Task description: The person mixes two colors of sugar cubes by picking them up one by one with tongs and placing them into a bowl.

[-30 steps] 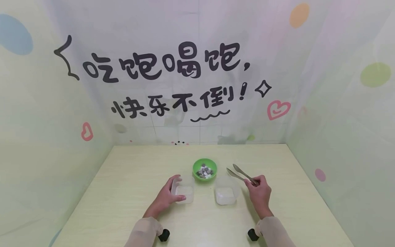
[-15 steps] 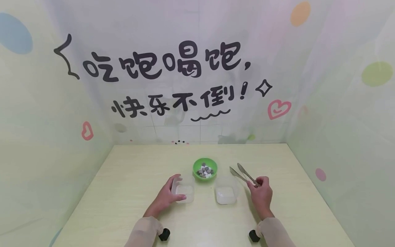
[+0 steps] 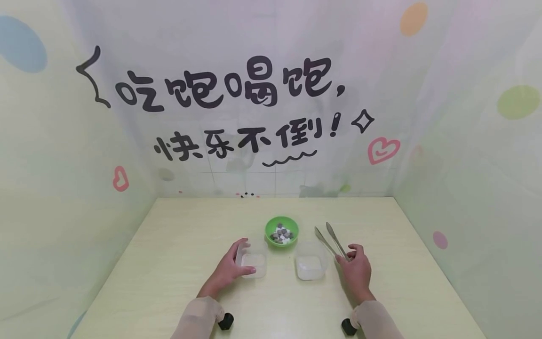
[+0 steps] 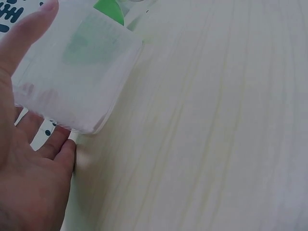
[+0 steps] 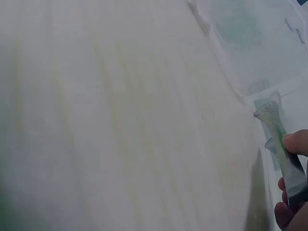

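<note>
My left hand [image 3: 227,270] grips a clear plastic box [image 3: 254,269] at its left side, thumb along the near wall and fingers round the far side. In the left wrist view that box [image 4: 86,62] shows close up beside the hand. My right hand [image 3: 356,272] holds metal tongs [image 3: 337,240] that point toward the back, their two arms spread and nothing between the tips. The right wrist view shows the thumb and fingers on the tongs [image 5: 291,171]. Between and behind the boxes sits a green bowl [image 3: 269,239] of grey and white cubes [image 3: 281,233].
A second clear plastic box [image 3: 310,269] stands just left of my right hand. The pale wooden table [image 3: 190,226] ends at a printed curtain [image 3: 190,183] behind, and curtains also flank both sides. A black wrist device hangs at each sleeve.
The tongs have swung so their tips point more straight back and sit slightly further right. My right fingers have shifted along the handle. The left hand and its box stay put.
</note>
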A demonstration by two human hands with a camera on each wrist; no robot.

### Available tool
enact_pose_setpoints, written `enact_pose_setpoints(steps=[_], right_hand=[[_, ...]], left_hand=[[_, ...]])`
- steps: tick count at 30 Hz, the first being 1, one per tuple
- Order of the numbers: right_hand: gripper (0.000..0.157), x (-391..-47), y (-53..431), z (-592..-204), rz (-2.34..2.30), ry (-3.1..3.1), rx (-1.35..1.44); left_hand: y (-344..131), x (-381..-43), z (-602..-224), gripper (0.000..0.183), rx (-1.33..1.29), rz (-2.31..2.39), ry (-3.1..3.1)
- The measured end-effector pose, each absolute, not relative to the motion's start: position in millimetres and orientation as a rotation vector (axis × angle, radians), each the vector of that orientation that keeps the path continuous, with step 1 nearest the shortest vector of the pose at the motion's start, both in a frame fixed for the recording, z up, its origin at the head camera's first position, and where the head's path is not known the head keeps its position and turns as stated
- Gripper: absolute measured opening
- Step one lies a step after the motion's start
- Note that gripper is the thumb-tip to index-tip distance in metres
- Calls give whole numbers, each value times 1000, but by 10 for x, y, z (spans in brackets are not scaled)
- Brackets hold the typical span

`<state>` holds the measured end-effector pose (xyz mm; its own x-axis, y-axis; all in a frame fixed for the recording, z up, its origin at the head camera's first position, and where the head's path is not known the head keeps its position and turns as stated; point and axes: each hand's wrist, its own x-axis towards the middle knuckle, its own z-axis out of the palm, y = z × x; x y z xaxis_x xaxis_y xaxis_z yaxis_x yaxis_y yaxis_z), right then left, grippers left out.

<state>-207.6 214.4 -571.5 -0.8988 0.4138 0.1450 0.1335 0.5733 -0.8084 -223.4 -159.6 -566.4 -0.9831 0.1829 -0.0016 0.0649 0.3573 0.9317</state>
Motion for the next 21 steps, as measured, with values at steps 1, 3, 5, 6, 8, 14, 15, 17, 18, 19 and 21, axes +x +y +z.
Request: enact_pose_setpoints(steps=[1, 3, 5, 6, 8, 14, 15, 17, 18, 19, 21], right_hand=[[47, -2076, 2144, -5715, 1237, -2498, -450], [47, -2087, 2149, -5729, 1238, -2514, -454], [47, -2097, 2154, -5744, 1236, -2530, -457], [47, -2098, 2158, -5750, 1233, -2536, -455], [47, -2106, 2167, -5771, 1229, -2543, -450], [45, -2141, 2175, -5788, 1216, -2556, -415], [45, -2147, 2173, -5781, 1219, -2559, -409], [45, -2160, 2172, -5765, 1234, -2568, -392], [46, -2164, 2172, -5755, 1241, -2573, -380], [46, -2168, 2170, -5743, 1247, -2581, -371], [48, -2169, 2166, -5716, 1270, -2593, -348]], left_hand=[[-1595, -2234, -5663, 93, 230, 1710, 2500], [-1597, -2234, -5666, 93, 231, 1711, 2502], [-1598, -2234, -5666, 93, 226, 1711, 2500], [-1598, -2234, -5665, 93, 223, 1710, 2500], [-1597, -2236, -5660, 92, 218, 1706, 2498], [-1606, -2254, -5641, 92, 202, 1709, 2477], [-1611, -2254, -5638, 93, 198, 1704, 2478], [-1619, -2253, -5629, 93, 184, 1697, 2478], [-1623, -2251, -5623, 94, 179, 1698, 2475], [-1628, -2249, -5620, 94, 175, 1698, 2475], [-1638, -2243, -5612, 95, 174, 1700, 2478]])
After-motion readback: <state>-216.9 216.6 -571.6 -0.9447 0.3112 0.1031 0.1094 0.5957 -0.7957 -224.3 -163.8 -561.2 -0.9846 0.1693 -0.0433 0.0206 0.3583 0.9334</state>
